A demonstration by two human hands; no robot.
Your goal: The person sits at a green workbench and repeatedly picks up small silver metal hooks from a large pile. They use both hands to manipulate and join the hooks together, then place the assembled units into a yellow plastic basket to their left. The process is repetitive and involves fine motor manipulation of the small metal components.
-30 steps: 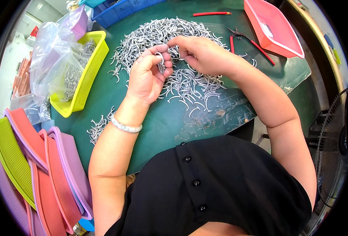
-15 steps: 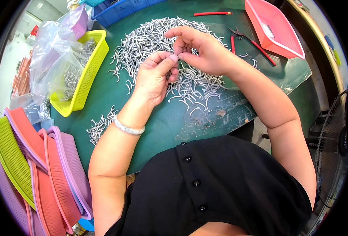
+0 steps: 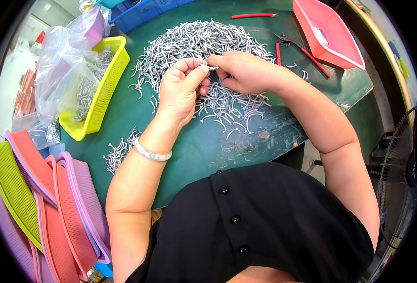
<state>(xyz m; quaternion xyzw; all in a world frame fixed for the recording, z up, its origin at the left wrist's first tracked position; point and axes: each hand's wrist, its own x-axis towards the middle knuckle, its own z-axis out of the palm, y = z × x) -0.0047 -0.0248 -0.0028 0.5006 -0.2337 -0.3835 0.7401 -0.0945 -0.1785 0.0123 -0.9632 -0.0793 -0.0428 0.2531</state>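
Over the near side of a big heap of small curved grey pieces (image 3: pixel 189 45), both my hands are close together. My left hand (image 3: pixel 182 87), with a pale bangle on its wrist, is closed, thumb against bent fingers. A short curved grey piece (image 3: pixel 212 68) sticks out from its thumb and fingertips toward the other hand. My right hand (image 3: pixel 248 71) is beside it, back upward, fingers curled down and drawn together. Its fingertips are mostly hidden, so whatever they hold cannot be made out.
A smaller pile of pieces (image 3: pixel 119 153) lies by my left forearm. Left stand a yellow-green basket (image 3: pixel 105 89) with a plastic bag and stacked baskets (image 3: pixel 67 212). Red-handled pliers (image 3: pixel 314 62), a red-handled tool (image 3: pixel 253 16) and a pink basket (image 3: pixel 307 37) lie right; a blue crate (image 3: pixel 147 13) stands behind.
My right hand has turned back upward and lowered, its raised fingers now curled down. The curved piece now shows at my left fingertips. My left hand has shifted slightly left.
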